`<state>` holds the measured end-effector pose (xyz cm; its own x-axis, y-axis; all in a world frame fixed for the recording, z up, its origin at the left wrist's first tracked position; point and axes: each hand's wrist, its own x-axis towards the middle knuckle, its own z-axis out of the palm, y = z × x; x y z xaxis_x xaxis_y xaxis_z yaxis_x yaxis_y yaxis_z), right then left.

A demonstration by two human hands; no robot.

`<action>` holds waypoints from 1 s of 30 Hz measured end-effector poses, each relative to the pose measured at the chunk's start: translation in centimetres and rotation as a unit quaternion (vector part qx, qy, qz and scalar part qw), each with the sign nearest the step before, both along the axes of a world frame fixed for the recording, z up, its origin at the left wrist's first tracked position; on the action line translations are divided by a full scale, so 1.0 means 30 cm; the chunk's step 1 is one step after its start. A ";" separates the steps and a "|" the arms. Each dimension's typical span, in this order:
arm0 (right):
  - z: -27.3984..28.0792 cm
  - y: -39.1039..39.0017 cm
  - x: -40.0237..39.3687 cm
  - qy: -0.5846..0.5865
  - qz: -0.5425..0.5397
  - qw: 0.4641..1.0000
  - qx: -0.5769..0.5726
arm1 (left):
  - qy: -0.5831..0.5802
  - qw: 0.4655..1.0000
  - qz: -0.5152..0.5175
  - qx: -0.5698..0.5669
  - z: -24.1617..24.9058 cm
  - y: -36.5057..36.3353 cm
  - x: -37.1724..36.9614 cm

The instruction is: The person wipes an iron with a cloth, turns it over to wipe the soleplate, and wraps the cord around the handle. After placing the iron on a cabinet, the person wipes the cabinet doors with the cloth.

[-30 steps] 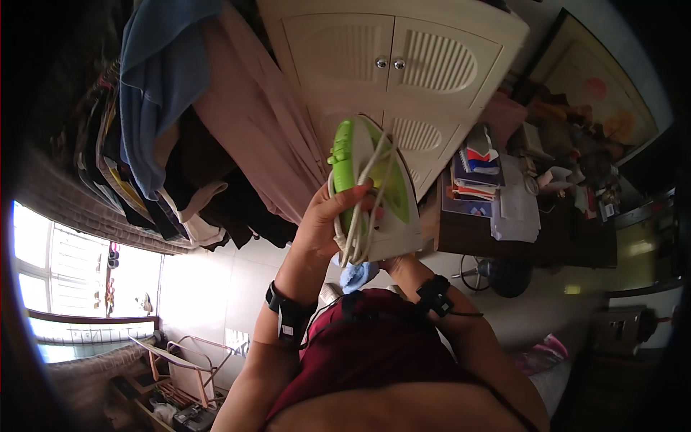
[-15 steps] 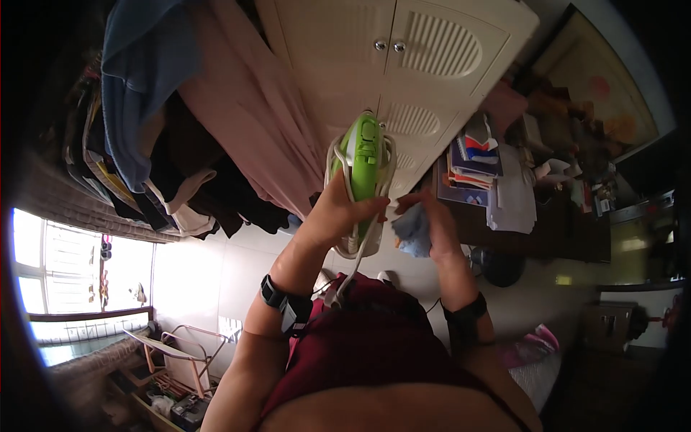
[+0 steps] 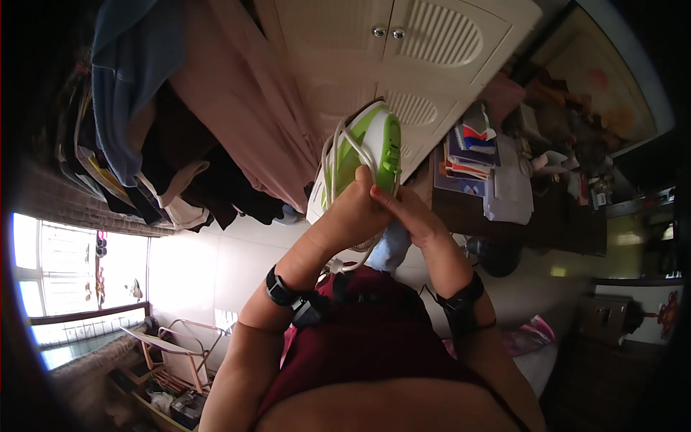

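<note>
A green and white clothes iron (image 3: pixel 360 147) is held up in front of me, its tip pointing away and its side turned toward me. The pale power cord (image 3: pixel 350 135) loops around its body. My left hand (image 3: pixel 349 214) is closed on the iron and the cord, with the thumb up along the side. Close against it, my right hand (image 3: pixel 416 217) has its fingers by the rear of the iron. A light blue cloth (image 3: pixel 392 247) hangs below the right palm, partly hidden by the hand. The fingers around the cloth are mostly out of sight.
A cream cabinet (image 3: pixel 331 43) stands ahead. Hanging clothes, including a pink garment (image 3: pixel 223 93), fill the left. At right, papers and books (image 3: pixel 471 162) lie on a dark table (image 3: pixel 558 234). A folding chair (image 3: pixel 183 353) stands at lower left.
The iron has been rolled so its side and soleplate edge show. My right hand has moved left with the blue cloth, from beside the iron to meet my left hand.
</note>
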<state>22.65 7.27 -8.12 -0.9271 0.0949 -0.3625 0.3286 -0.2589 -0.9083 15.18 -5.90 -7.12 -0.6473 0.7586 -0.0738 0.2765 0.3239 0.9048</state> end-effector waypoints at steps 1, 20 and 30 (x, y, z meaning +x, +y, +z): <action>-0.004 -0.005 -0.002 0.004 0.000 1.000 0.002 | -0.007 1.000 -0.008 -0.004 0.001 -0.005 0.001; -0.028 -0.019 -0.074 -0.002 -0.054 0.998 0.021 | 0.053 0.997 -0.039 0.047 -0.022 -0.038 -0.072; -0.051 0.000 -0.044 0.060 0.008 0.935 0.349 | -0.298 0.918 0.114 0.234 -0.060 -0.003 -0.051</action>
<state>21.33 7.28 -9.66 -0.9608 0.2543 -0.1103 0.2114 0.4149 -0.8850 13.64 -5.99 -8.93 -0.7430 0.6480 -0.1675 -0.3407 -0.1508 0.9280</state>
